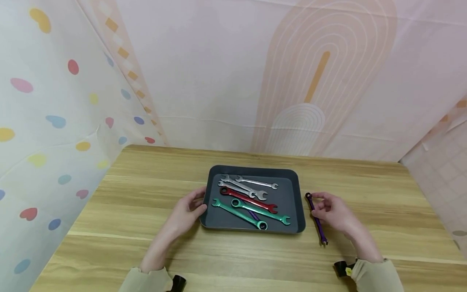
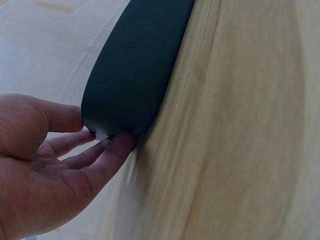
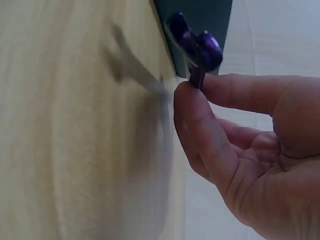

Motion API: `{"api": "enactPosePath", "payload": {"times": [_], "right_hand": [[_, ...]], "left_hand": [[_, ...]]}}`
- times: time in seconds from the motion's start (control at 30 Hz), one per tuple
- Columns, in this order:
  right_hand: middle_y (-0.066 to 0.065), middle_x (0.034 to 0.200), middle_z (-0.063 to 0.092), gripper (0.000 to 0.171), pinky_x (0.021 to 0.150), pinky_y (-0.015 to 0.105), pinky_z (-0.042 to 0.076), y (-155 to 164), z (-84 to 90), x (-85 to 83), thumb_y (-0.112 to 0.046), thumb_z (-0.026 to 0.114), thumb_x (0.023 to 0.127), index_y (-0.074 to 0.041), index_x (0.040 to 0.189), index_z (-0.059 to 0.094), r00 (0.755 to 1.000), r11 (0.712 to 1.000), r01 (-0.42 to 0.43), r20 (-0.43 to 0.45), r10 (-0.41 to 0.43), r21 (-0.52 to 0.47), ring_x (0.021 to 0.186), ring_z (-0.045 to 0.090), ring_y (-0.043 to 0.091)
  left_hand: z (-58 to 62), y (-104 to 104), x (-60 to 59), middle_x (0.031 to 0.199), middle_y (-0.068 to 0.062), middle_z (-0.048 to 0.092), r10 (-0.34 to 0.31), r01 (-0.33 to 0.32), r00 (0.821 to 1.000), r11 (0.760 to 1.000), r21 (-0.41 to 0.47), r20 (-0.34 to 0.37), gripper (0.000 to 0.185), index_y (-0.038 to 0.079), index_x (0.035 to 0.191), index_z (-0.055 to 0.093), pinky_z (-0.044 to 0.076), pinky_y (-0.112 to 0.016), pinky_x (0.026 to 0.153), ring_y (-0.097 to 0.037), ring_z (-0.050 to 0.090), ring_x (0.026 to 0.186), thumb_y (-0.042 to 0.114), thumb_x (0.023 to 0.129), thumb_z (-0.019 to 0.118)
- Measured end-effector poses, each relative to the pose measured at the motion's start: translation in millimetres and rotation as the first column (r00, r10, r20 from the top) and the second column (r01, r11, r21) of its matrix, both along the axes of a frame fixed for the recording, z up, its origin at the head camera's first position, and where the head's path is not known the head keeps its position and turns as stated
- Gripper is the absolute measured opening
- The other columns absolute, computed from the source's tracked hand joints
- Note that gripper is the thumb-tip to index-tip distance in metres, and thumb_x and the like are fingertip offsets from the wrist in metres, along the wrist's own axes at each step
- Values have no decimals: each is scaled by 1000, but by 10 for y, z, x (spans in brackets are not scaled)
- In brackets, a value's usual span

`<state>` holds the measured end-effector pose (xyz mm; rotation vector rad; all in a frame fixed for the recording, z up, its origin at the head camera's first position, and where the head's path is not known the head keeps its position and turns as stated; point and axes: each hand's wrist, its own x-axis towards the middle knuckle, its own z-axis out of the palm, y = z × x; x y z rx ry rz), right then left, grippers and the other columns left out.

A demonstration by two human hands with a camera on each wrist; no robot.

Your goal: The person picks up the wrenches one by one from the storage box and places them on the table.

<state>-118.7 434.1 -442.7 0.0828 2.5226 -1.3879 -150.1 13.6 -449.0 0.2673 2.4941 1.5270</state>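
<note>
Since it's pinched between the thumb and fingers of the right hand point(image 1: 333, 213), the purple wrench point(image 1: 317, 221) sits just beside the gray tray point(image 1: 288, 190), around 3:30 from its middle, ring end toward 11 o'clock and forked end toward 5. Meanwhile the left hand point(image 1: 187, 213) grips the tray's side at roughly 9 o'clock, thumb at the rim. My guess on handling: wrench is fairly light, totally stiff, pretty much unbreakable, but that glossy finish could be slick and it might swivel in a fingertip pinch. I'd go for the slim shank, nearer mid-length for balance.
</note>
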Motion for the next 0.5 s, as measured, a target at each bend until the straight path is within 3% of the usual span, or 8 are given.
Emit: {"api": "enactPosePath", "payload": {"times": [0.5], "right_hand": [[14, 90, 67, 57, 56, 22, 52, -103, -8, -61, -2, 70, 94, 15, 144, 48, 997, 972, 41, -77, -24, 231, 69, 61, 13]], "left_hand": [[7, 10, -1, 150, -32, 56, 7, -7, 1000, 1000, -8, 6, 53, -6, 155, 44, 52, -54, 115, -45, 62, 135, -2, 103, 56]]}}
